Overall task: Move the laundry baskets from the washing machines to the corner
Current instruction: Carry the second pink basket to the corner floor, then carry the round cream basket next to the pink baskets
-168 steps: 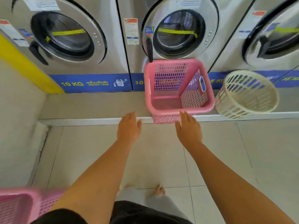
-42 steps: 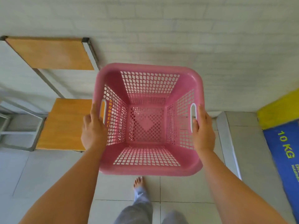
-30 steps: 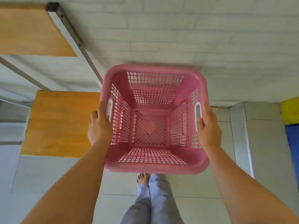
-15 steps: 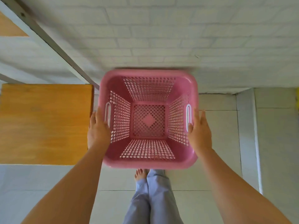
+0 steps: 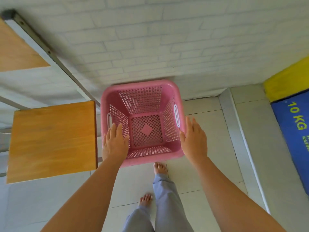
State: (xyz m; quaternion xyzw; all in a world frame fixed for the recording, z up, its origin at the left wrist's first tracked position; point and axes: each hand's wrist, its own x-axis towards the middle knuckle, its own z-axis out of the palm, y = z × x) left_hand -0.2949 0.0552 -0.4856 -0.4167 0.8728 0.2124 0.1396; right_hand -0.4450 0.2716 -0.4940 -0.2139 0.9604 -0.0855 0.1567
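Now the pink laundry basket (image 5: pixel 143 121) sits at the centre of the frame, apparently on the tiled floor (image 5: pixel 207 148), its far rim against the white brick wall (image 5: pixel 167 39) and its left side just beside a wooden stool (image 5: pixel 51 141). Both hands are spread flat with nothing in them: the left hand (image 5: pixel 114 144) lies over the basket's near-left rim, fingers extended across the mesh wall, and the right hand (image 5: pixel 194 141) hovers at the near-right corner, close to the white-edged handle slot (image 5: pixel 176 116); whether either palm touches the plastic I cannot tell. Judging by the open fingers and the basket's square, level stance, the placing step for this basket looks finished or at the point of release. At the right edge of the frame a blue band marked 10 KG (image 5: pixel 296 131) runs below a yellow strip (image 5: pixel 287 79), which suggests the washing machines lie that way. If more baskets wait there, the next move calls for drawing both hands clear, turning right and going to fetch one.
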